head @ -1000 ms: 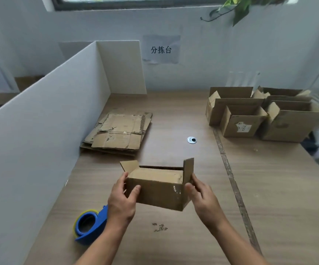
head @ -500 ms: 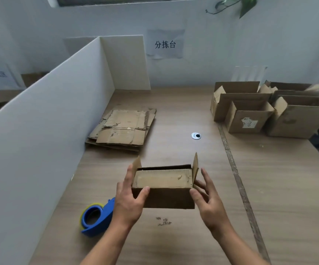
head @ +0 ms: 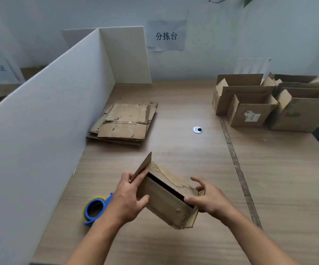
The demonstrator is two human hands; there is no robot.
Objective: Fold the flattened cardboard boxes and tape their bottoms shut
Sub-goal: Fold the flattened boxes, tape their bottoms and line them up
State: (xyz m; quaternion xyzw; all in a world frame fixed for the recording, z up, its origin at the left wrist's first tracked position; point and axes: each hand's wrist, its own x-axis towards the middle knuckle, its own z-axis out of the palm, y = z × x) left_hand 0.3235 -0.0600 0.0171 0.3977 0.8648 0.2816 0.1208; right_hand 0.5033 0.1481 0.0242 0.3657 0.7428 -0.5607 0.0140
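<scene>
A small brown cardboard box (head: 166, 203) is held above the table in front of me, turned at a slant, its two long flaps nearly closed with a dark slit between them. My left hand (head: 130, 197) grips its left end, where a short flap sticks up. My right hand (head: 208, 197) holds the right end, fingers curled over the flap edge. A blue tape dispenser (head: 95, 210) lies on the table just left of my left wrist. A stack of flattened boxes (head: 124, 123) lies further back on the left.
A white partition (head: 50, 121) walls off the table's left side. Several folded open boxes (head: 250, 111) stand at the back right. A round metal grommet (head: 197, 129) sits mid-table, and a dark seam (head: 237, 165) runs along the wooden table (head: 279, 188).
The box has been turned from level to slanted, its right end now nearer me. The long flaps have closed further. My right hand's fingers have curled onto the box's right end.
</scene>
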